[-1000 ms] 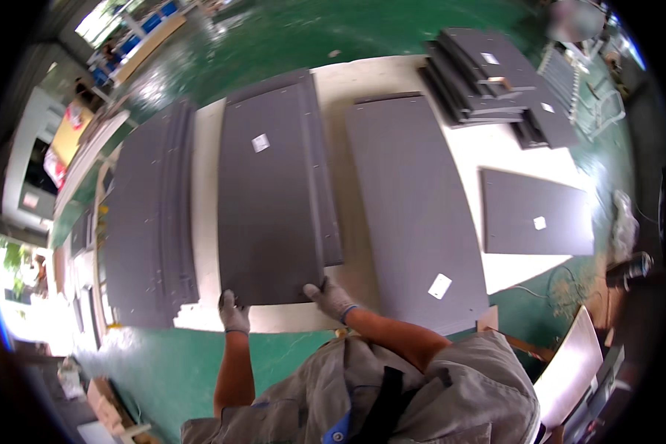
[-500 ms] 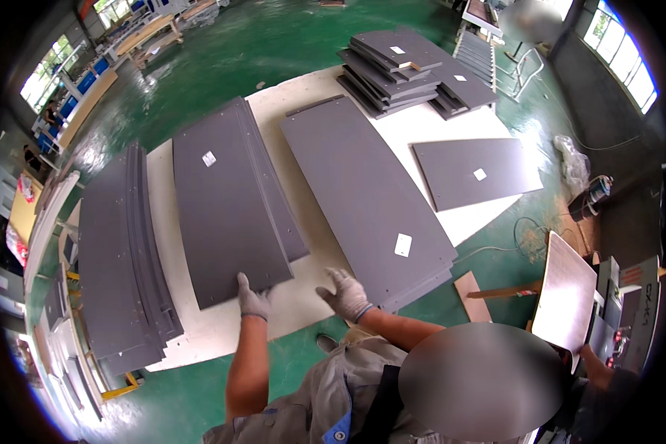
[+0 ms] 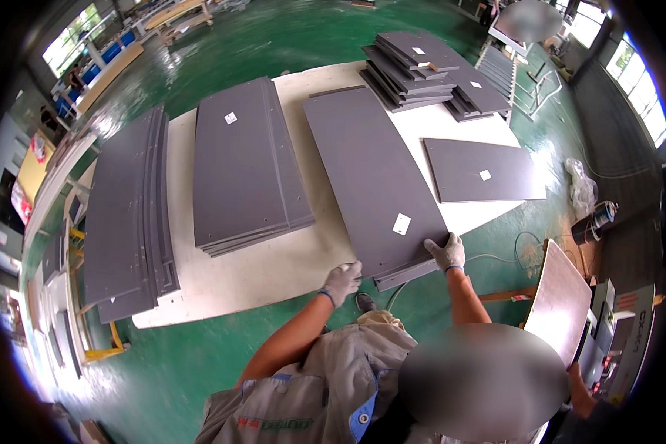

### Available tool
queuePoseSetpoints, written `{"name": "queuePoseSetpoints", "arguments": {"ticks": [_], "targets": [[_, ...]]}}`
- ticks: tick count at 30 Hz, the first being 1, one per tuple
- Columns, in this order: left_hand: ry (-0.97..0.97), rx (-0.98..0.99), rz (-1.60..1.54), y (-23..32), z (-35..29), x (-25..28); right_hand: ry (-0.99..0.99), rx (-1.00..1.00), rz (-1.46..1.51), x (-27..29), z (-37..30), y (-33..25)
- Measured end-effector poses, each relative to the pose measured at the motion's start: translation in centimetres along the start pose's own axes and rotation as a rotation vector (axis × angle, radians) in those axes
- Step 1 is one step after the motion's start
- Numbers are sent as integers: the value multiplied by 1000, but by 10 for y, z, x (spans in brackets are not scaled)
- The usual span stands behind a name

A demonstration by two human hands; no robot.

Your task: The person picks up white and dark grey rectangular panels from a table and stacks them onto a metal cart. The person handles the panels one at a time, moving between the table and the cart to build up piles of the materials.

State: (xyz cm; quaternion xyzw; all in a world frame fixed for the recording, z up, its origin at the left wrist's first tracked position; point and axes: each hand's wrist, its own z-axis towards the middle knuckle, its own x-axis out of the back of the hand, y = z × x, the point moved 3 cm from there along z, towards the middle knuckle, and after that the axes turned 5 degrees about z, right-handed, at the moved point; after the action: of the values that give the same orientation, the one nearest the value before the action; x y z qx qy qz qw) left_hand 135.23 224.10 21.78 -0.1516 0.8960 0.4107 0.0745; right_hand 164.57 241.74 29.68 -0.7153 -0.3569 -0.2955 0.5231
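A long dark grey panel [image 3: 374,177] with a white label lies on top of another on the white table. My right hand [image 3: 447,253], in a pale glove, grips its near right corner, thumb on top and fingers over the edge. At the near left corner, my left hand [image 3: 342,281], gloved too, is closed against the panel's side, its fingertips partly hidden. The lower panel [image 3: 407,275] sticks out a little at the near end. Left of these stands a stack of similar grey panels [image 3: 248,163], its edges nearly lined up.
Another panel stack [image 3: 126,214] sits at the table's [image 3: 274,277] left end. Shorter panels [image 3: 414,81] are piled at the far right, and a single one [image 3: 485,170] lies nearer. A brown board [image 3: 559,296] and machine stand at right, with another person's hand [image 3: 581,392] beside them.
Both hands have moved right: the left from the middle stack to the long panel, the right to its near right corner. The middle stack's skewed top panel now lies squared on those below.
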Motion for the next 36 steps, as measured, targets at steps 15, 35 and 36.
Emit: {"name": "queuePoseSetpoints", "arguments": {"ticks": [15, 35, 36], "targets": [[420, 11, -86, -34, -113, -23, -564, 187, 53, -5, -57, 25], [1167, -469, -364, 57, -139, 153, -585, 389, 565, -152, -16, -240], [1221, -497, -366, 71, -141, 177, -591, 402, 587, -169, -19, -263]]}}
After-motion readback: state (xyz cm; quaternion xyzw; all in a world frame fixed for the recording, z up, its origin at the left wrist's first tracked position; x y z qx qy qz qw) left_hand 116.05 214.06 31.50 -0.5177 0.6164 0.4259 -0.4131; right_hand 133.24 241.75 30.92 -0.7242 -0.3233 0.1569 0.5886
